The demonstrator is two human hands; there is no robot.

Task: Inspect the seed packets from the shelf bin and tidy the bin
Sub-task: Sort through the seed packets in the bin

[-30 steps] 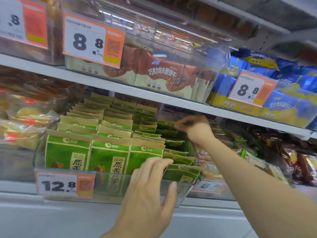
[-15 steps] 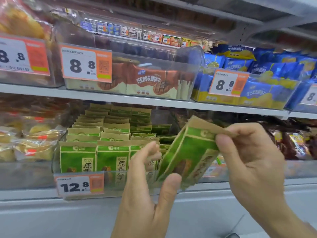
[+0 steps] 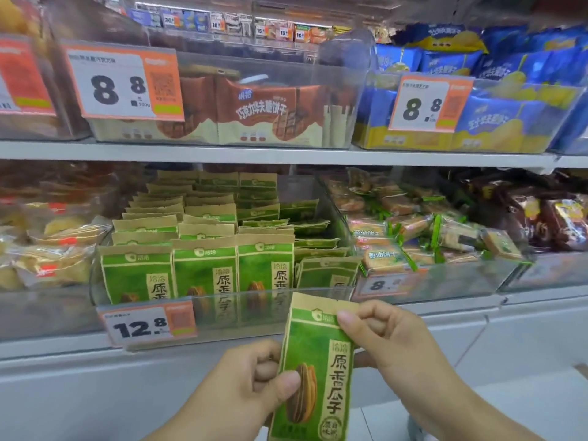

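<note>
A green and tan seed packet (image 3: pixel 318 367) is held upright in front of the clear bin (image 3: pixel 222 308), just below the bin's front wall, with its printed face toward the camera. The left hand (image 3: pixel 251 386) grips the packet's lower left edge: the thumb (image 3: pixel 284 385) lies across the front beside the printed sunflower seed, and the other fingers are curled behind the edge, their tips hidden by the packet. The right hand (image 3: pixel 388 338) pinches the packet's upper right edge; the index fingertip (image 3: pixel 345 318) presses on the front near the top band, the remaining fingers are curled loosely behind it, and the thumb is out of sight behind the packet. Both hands hold it closed-fingered, none spread.

Inside the bin, more packets (image 3: pixel 203 268) of the same kind stand in three upright rows on the left and middle, running back toward the rear. On the bin's right side, other packets (image 3: pixel 318 246) lie tilted and flat in a loose pile. A price tag (image 3: pixel 149 324) reading 12.8 is clipped to the bin's front wall at its left end. Right of the bin sits another clear bin holding green-edged biscuit packs (image 3: pixel 381 256). Above the bin, on the next shelf, stand brown biscuit boxes (image 3: pixel 264 113).
</note>
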